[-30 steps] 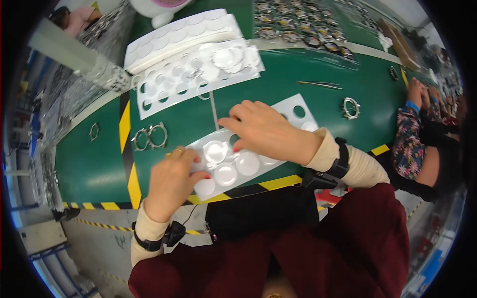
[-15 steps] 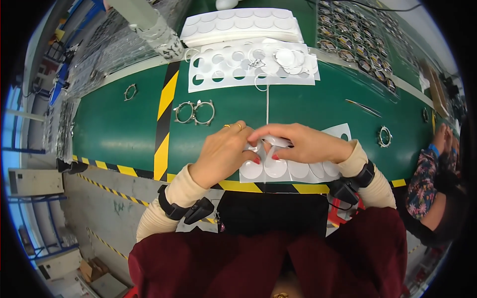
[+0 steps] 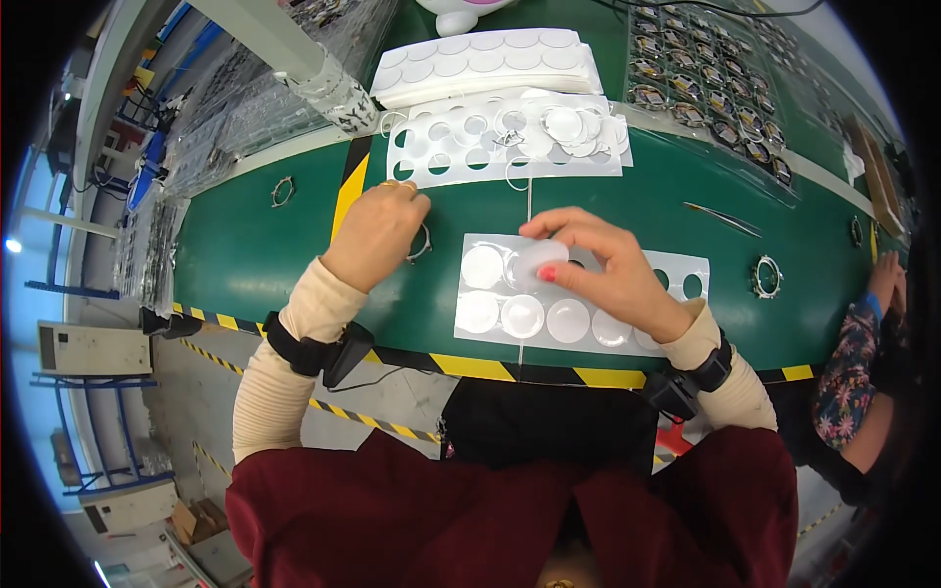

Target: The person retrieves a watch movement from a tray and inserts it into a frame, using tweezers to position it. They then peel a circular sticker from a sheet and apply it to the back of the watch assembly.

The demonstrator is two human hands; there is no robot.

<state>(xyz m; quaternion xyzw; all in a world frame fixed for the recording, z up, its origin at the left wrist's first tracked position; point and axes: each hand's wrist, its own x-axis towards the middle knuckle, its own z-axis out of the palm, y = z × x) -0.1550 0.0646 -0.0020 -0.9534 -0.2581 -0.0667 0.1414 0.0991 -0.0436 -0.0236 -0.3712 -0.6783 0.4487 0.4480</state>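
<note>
A round translucent film disc (image 3: 545,261) is pinched between the thumb and fingers of my right hand (image 3: 616,274). It hangs over the white sticker sheet (image 3: 490,336), which carries rows of round white discs and some cut-out holes. Further left, my left hand (image 3: 377,233) is closed with its fingertips turned down and hidden. It covers the spot by a metal watch case ring (image 3: 421,243), part of which shows at the hand's right edge. Whether the left fingers grip a ring is hidden.
A stack of disc sheets (image 3: 480,65) and a punched sheet (image 3: 412,157) with loose discs (image 3: 578,127) lie at the back. Tweezers (image 3: 723,218) and another ring (image 3: 767,277) are at right, one more ring (image 3: 283,191) far left. A co-worker's arm (image 3: 851,372) rests at the right edge.
My hands have parted: the left moved up and left to the rings, while the right stayed above the sheet with a disc. The sheet now shows more fully.
</note>
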